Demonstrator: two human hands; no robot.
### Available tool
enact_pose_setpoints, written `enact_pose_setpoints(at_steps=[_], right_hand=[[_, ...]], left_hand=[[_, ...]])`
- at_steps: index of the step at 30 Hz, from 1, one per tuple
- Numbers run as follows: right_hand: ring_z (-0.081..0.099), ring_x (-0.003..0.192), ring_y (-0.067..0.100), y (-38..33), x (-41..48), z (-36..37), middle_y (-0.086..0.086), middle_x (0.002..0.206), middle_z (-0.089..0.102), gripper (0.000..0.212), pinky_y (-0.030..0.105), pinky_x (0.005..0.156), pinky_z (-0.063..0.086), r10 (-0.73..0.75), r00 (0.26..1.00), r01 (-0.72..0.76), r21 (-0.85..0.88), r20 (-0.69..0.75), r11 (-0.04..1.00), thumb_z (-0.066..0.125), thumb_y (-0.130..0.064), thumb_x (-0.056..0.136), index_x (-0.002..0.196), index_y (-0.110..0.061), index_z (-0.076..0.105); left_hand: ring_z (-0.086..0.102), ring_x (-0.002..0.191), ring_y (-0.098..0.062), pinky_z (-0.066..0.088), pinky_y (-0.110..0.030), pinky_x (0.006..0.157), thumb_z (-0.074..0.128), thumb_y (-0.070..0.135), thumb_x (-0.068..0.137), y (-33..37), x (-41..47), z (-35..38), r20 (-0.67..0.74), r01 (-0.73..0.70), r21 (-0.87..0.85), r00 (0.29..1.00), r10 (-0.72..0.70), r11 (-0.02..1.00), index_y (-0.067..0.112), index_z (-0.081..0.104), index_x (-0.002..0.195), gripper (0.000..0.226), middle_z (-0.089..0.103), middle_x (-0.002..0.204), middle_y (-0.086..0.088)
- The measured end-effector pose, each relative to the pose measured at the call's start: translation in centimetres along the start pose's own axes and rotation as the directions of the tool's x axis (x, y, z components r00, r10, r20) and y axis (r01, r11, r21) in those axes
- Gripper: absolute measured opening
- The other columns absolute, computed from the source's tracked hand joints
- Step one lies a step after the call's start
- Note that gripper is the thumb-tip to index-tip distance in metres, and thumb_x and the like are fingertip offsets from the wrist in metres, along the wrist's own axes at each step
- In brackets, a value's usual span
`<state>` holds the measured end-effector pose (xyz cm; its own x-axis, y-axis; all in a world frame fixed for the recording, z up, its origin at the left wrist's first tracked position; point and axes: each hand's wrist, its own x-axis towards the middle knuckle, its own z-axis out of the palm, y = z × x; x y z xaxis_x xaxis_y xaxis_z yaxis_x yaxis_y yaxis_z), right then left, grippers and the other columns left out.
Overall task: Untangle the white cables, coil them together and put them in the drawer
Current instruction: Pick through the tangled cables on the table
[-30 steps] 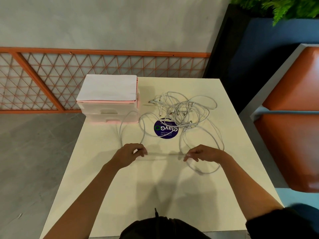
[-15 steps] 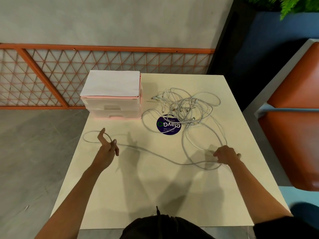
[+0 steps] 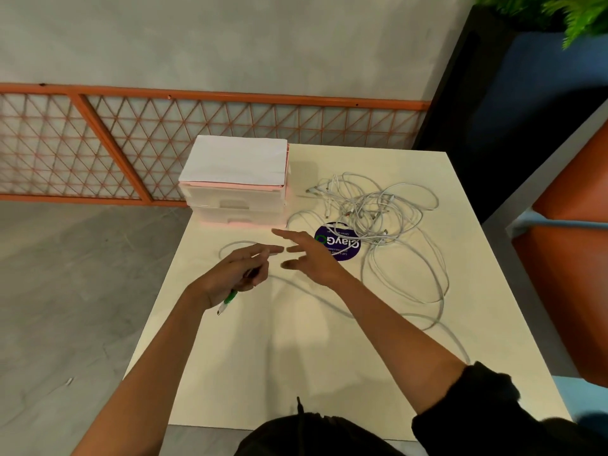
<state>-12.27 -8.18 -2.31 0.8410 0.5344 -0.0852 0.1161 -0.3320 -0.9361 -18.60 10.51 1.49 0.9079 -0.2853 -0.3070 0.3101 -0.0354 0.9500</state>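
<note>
Dangling under left hand (image 3: pixel 235 274), cable end (image 3: pixel 229 298); tangle (image 3: pixel 371 209) beyond right hand (image 3: pixel 314 260).

A round purple sticker (image 3: pixel 343 246) on the table (image 3: pixel 296 373) reads "ClayGo", upside down.

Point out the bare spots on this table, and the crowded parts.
Bare: the table from its front edge up toward the left hand and right hand, and the far strip behind the cable tangle. Crowded: that tangle, with loops trailing down the right side, and the drawer unit at the far left.
</note>
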Motion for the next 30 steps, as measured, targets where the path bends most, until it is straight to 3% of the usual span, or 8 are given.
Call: enact_pose_setpoints(at_steps=[3, 6, 9, 15, 21, 23, 27, 30], right_hand=[[0.052, 0.114, 0.032, -1.5, 1.4, 1.1, 0.006, 0.13, 0.046, 0.066, 0.045, 0.098, 0.048, -0.096, 0.995, 0.095, 0.004, 0.039, 0.995, 0.067, 0.006, 0.081, 0.131, -0.035, 0.053], [0.048, 0.118, 0.045, -2.5, 2.1, 2.0, 0.025, 0.134, 0.045, 0.05, 0.05, 0.097, 0.047, -0.131, 0.99, 0.126, 0.082, 0.05, 0.989, 0.058, 0.02, 0.08, 0.124, -0.005, 0.057], [0.062, 0.098, 0.016, -2.8, 2.5, 1.8, 0.022, 0.116, 0.062, 0.03, 0.021, 0.09, 0.048, -0.139, 0.99, 0.139, -0.017, 0.012, 0.99, 0.064, 0.01, 0.082, 0.111, 0.003, 0.066], [0.06, 0.082, 0.003, -2.4, 3.0, 0.7, 0.009, 0.096, 0.07, 0.018, 0.019, 0.081, 0.046, -0.116, 0.993, 0.116, -0.06, -0.008, 0.991, 0.065, -0.001, 0.085, 0.102, -0.002, 0.072], [0.061, 0.084, 0.014, -3.6, 4.6, 1.1, 0.002, 0.086, 0.069, 0.006, 0.029, 0.085, 0.046, -0.094, 0.994, 0.094, 0.006, -0.055, 0.996, 0.069, -0.013, 0.085, 0.087, -0.008, 0.071], [0.06, 0.08, 0.003, -4.3, 5.1, 1.3, -0.007, 0.082, 0.067, 0.005, 0.022, 0.083, 0.044, -0.103, 0.994, 0.104, 0.014, -0.045, 0.995, 0.066, -0.013, 0.087, 0.085, -0.012, 0.069], [0.063, 0.078, 0.007, -5.9, 6.0, 1.6, -0.002, 0.079, 0.067, 0.012, 0.023, 0.087, 0.049, -0.125, 0.992, 0.126, 0.087, -0.016, 0.988, 0.057, -0.01, 0.093, 0.085, -0.009, 0.065], [0.062, 0.07, 0.007, -6.9, 6.4, 1.7, 0.0, 0.076, 0.064, 0.016, 0.011, 0.07, 0.048, -0.097, 0.994, 0.102, 0.142, -0.041, 0.985, 0.05, -0.012, 0.098, 0.089, -0.004, 0.061]], left_hand=[[0.028, 0.049, -0.007, 0.019, -0.018, 0.042, 0.069, 0.055, 0.076, 0.6, -0.7, -0.9, 0.112, 0.004, -0.072, 0.994, 0.004, 0.997, 0.016, 0.059, 0.127, 0.065, 0.037, 0.059, -0.002], [0.025, 0.049, -0.008, 0.014, -0.023, 0.045, 0.073, 0.057, 0.072, 1.1, -1.2, -1.9, 0.159, 0.007, -0.055, 0.987, 0.002, 0.998, 0.018, 0.061, 0.124, 0.067, 0.036, 0.057, 0.0], [0.025, 0.048, -0.008, 0.02, -0.018, 0.043, 0.071, 0.06, 0.072, 1.8, -1.4, -2.7, 0.157, -0.017, -0.007, 0.987, 0.018, 1.0, 0.018, 0.057, 0.129, 0.072, 0.042, 0.058, -0.001], [0.054, 0.063, -0.015, 0.046, -0.022, 0.06, 0.083, 0.067, 0.047, 3.2, -2.3, -5.6, 0.005, 0.095, 0.279, 0.995, -0.101, 0.956, 0.008, 0.064, 0.106, 0.086, 0.065, 0.072, -0.006], [0.062, 0.068, -0.008, 0.041, -0.029, 0.074, 0.076, 0.066, 0.049, 4.7, -3.3, -9.4, -0.21, 0.075, 0.381, 0.978, 0.007, 0.921, 0.016, 0.07, 0.093, 0.067, 0.071, 0.079, 0.001], [0.065, 0.07, -0.005, 0.041, -0.028, 0.074, 0.078, 0.073, 0.042, 5.2, -3.6, -10.2, -0.24, 0.061, 0.368, 0.97, 0.031, 0.928, 0.025, 0.072, 0.089, 0.067, 0.073, 0.082, 0.003], [0.06, 0.059, 0.0, 0.037, -0.022, 0.064, 0.073, 0.035, 0.077, 5.6, -3.5, -11.3, -0.331, 0.072, 0.358, 0.942, 0.054, 0.931, 0.026, 0.072, 0.077, 0.009, 0.07, 0.068, 0.009], [0.053, 0.057, -0.003, 0.035, -0.017, 0.057, 0.067, 0.015, 0.085, 5.1, -2.8, -11.3, -0.474, -0.033, 0.2, 0.872, 0.126, 0.979, 0.025, 0.073, 0.069, 0.02, 0.066, 0.061, 0.012]])
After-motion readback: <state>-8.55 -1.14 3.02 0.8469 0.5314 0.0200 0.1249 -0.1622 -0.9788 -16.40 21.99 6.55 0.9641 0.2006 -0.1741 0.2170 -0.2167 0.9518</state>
